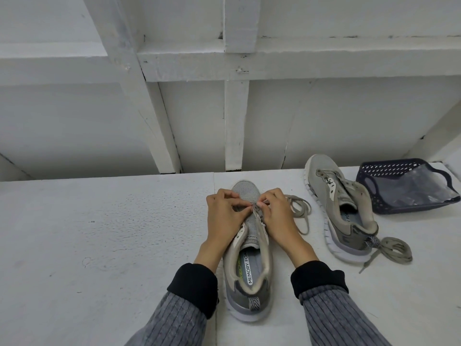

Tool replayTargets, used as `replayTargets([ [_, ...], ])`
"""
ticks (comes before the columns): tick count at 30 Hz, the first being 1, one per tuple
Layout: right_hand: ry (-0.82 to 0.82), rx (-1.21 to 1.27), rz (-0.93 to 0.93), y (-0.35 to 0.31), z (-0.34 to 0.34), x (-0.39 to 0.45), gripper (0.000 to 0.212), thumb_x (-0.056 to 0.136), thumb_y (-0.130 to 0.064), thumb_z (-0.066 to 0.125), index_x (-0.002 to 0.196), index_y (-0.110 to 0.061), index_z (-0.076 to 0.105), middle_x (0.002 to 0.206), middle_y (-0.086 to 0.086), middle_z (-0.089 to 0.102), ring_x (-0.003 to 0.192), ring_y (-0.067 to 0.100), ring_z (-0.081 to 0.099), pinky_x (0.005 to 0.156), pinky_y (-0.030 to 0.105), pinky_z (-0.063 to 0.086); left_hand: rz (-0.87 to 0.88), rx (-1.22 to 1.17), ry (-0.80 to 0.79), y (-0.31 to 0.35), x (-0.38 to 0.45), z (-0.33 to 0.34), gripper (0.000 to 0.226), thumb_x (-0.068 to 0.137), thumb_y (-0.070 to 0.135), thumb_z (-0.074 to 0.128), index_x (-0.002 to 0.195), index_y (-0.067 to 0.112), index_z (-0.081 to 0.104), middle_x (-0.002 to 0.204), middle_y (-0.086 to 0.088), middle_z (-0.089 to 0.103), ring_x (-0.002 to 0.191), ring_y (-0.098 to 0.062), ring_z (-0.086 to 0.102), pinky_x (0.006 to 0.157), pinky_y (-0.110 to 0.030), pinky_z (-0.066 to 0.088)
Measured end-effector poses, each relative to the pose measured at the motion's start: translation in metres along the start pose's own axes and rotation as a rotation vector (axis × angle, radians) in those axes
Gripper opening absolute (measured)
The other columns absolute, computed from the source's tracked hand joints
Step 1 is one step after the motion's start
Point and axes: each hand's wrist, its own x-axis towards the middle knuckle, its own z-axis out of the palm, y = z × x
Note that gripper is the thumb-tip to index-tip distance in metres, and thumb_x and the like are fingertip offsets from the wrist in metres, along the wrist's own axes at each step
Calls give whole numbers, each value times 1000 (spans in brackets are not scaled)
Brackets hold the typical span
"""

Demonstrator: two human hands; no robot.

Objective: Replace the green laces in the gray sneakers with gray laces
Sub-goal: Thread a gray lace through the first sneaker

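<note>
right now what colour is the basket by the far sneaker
Dark navy blue basket, with lattice walls; clearest in the head view.

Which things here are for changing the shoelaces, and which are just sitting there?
For the job:
near sneaker
far sneaker
lace being threaded
spare lace
left hand
right hand

Just sitting:
dark basket
plastic bag

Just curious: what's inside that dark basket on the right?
The dark basket holds something in clear, crinkled plastic, apparently a bag. What the plastic contains, and anything beneath it, cannot be made out.
</note>
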Motion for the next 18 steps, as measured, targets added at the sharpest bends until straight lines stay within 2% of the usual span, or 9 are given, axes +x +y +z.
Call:
replayTargets([
  [3, -8, 122, 42, 4, 1, 0, 10, 92, -7, 59, 87, -15, 63, 96, -3, 51, 85, 5, 52, 78, 20, 40, 123, 237, -66, 4, 3, -1, 11, 87, 32, 72, 95, 26, 77, 104, 9, 54, 102, -15, 37, 87, -35, 40],
  [6, -17, 162, 51, 5, -2, 0, 8, 91, -11, 61, 91, -19, 64, 96, -2, 59, 84, -4, 52, 73, 9, 37, 179, 339, -197, 10, 9, -10, 12, 96, 26, 61, 99, 17, 68, 108, 4, 51, 96, -18, 52, 85, -35, 41],
  [8, -30, 156, 53, 3, -3, 1, 8, 92, -15, 60, 97, -19, 64, 98, -2, 62, 83, -5, 52, 71, 6, 37, 89, 196, -219, 8, 14, -19, 10, 99, 19, 55, 96, 11, 62, 107, 3, 47, 91, -14, 55, 84, -28, 46],
  [10, -38, 152, 54, -2, -6, 2, 13, 94, -20, 59, 105, -21, 65, 102, -1, 62, 86, -1, 52, 73, 7, 38, -36, -54, -147, 2, 16, -29, 11, 99, 13, 54, 90, 16, 60, 108, 0, 50, 94, -13, 59, 88, -24, 50],
  [12, -67, 139, 44, -7, -7, 6, 20, 94, -27, 59, 112, -25, 66, 104, -3, 61, 95, 8, 52, 85, 20, 42, -97, -243, -66, -6, 12, -32, 15, 99, 14, 54, 88, 23, 60, 104, -6, 64, 96, -18, 66, 89, -31, 54],
  [13, -99, 122, 35, -9, -7, 8, 22, 93, -31, 60, 113, -28, 67, 104, -3, 59, 100, 12, 51, 89, 27, 43, -115, -301, -57, -7, 8, -32, 12, 99, 14, 55, 90, 21, 60, 100, -8, 69, 94, -17, 69, 85, -30, 55],
  [16, -186, 64, -1, -21, -3, 14, 9, 88, -35, 66, 95, -35, 72, 97, -5, 58, 101, 19, 52, 88, 34, 45, -126, -374, 0, -6, -3, -28, 3, 95, 15, 63, 92, 14, 64, 95, -6, 70, 89, -13, 68, 78, -22, 51],
  [18, -132, 56, 8, -28, -4, 17, 6, 88, -27, 67, 87, -26, 73, 90, -4, 63, 92, 18, 56, 82, 32, 44, -121, -393, 23, -7, -8, -26, 9, 87, 18, 74, 92, 21, 66, 98, -2, 68, 94, -11, 66, 83, -21, 51],
])
